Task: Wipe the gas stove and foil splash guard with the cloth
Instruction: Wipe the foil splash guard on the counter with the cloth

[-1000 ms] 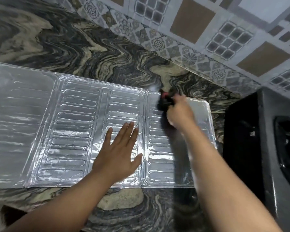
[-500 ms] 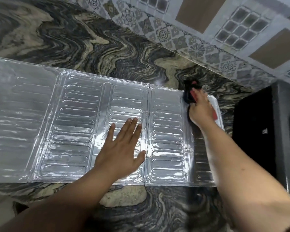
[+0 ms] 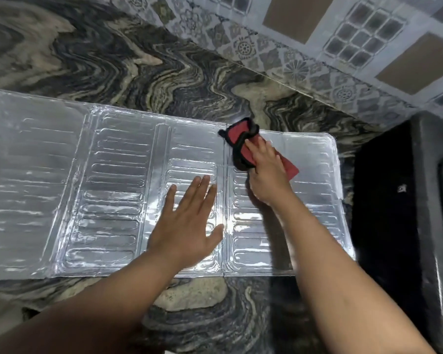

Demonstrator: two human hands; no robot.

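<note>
The foil splash guard (image 3: 108,190) lies flat and unfolded on the marble counter, its ribbed silver panels spanning from the left edge to near the stove. My left hand (image 3: 187,223) rests palm down on a middle panel, fingers spread. My right hand (image 3: 266,172) presses a red cloth with black trim (image 3: 241,139) onto the far edge of the right panel, at the fold line. The black gas stove (image 3: 394,200) stands at the right, only its side and part of its top visible.
The swirled dark marble counter (image 3: 143,67) runs behind and in front of the guard. A patterned tiled wall (image 3: 317,42) rises along the back. The stove's left side sits close to the guard's right edge.
My right hand slid the cloth right to the guard's far right corner, then back left to the fold line. My left hand has stayed flat on the middle panel.
</note>
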